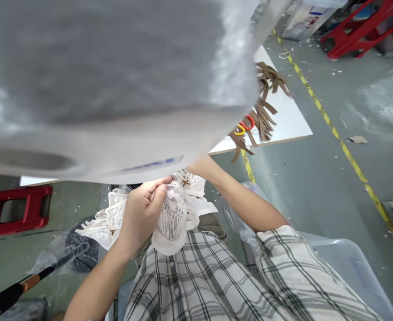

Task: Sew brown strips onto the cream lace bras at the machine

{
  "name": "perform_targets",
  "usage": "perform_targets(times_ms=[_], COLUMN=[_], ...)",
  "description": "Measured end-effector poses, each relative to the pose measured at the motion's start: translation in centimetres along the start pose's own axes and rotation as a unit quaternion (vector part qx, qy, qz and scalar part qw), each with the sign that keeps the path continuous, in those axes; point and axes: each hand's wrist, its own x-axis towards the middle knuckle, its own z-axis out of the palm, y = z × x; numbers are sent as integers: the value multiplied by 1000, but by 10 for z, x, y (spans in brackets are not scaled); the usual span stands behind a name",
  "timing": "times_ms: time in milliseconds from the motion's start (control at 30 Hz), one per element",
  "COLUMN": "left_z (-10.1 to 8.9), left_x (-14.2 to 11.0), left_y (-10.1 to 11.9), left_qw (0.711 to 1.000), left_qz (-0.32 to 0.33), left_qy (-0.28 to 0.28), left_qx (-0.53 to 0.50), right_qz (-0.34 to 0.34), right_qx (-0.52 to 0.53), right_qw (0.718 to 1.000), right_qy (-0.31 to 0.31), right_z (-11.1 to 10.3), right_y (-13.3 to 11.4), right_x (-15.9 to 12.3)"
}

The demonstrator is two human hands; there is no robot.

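A white lace bra (174, 214) with a small brown bow hangs over my lap, its scalloped lower edge lying against a plaid shirt. My left hand (146, 200) pinches the lace's upper edge between thumb and fingers. On the far side of the bra, my right hand (199, 166) reaches under the large blurred machine head (116, 67), which hides its fingers. More white lace pieces (111, 216), one with a brown bow, are bunched to the left of my left hand.
Brown fabric strips (265, 118) and scissors with red and yellow handles (246, 125) lie on the white tabletop (293, 122) at right. Red stools (16, 209) stand left and far right. A clear plastic tub (353, 263) is beside my right elbow.
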Motion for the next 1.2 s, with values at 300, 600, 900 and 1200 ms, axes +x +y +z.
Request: perform_targets(times_ms=[300,600,900,1200], left_z=[7,8,7,6], left_x=[-11,-12,-15,-16], left_y=[-12,-20,-25,-30], left_qw=[981,972,974,973], left_qz=[119,138,125,122], left_qy=[75,131,132,149], left_qx=[135,142,132,129], right_qz=[23,16,29,31], right_qx=[66,60,61,68], right_qw=[997,998,997,996], right_qy=[13,26,36,41], right_z=[-3,3,3,5], right_y=[1,4,-2,-6], right_x=[-4,-6,-7,-6])
